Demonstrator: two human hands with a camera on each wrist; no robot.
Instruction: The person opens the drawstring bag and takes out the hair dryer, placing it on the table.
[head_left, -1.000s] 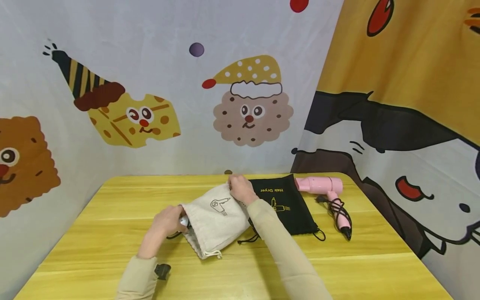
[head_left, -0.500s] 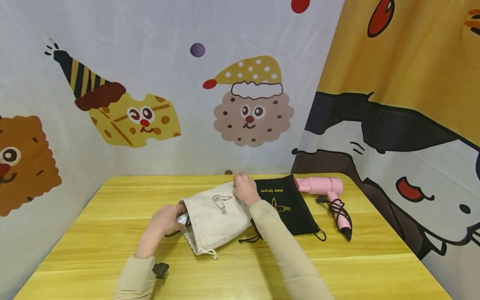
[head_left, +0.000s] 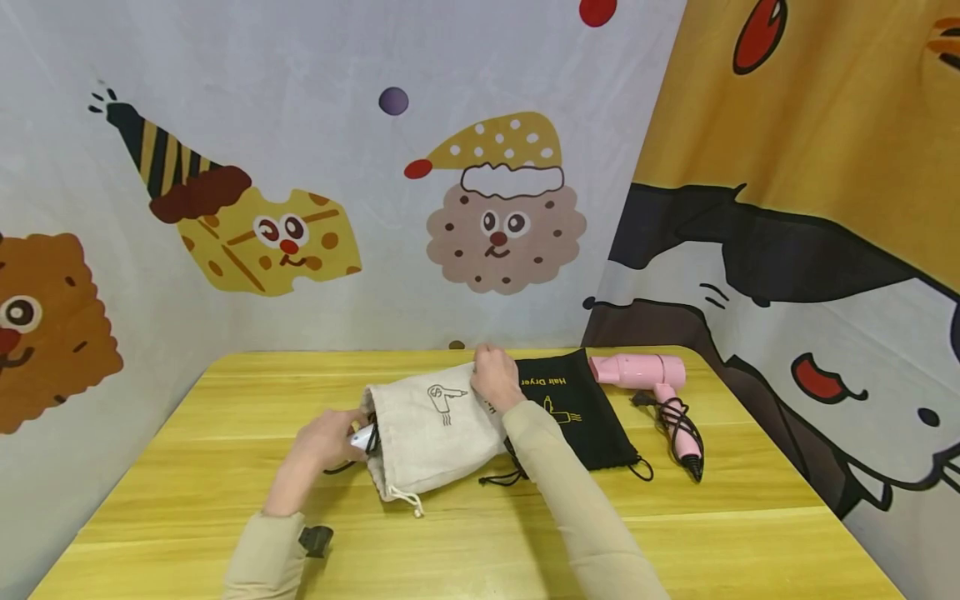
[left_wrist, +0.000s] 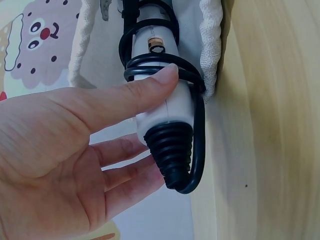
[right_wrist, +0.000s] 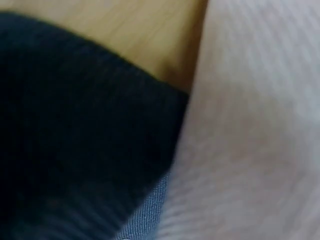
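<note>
A white hair dryer lies mostly inside a cream drawstring bag printed with a dryer outline. Its handle end sticks out of the mouth at the left. My left hand holds that handle; in the left wrist view the thumb crosses the black cord wound around it, with other fingers behind. The dryer's head is hidden in the cloth. My right hand grips the far right corner of the cream bag. The right wrist view is blurred, with dark fabric beside pale fabric.
A black drawstring bag marked "Hair Dryer" lies right of the cream one, partly under the right forearm. Beyond it rests a pink hair dryer with its cord wrapped round the handle. Cartoon-printed curtains border the wooden table.
My right hand has slid right along with the cream bag's closed end. The bag has turned slightly and lies flatter. My left hand has shifted a little left, and more of the white handle shows.
</note>
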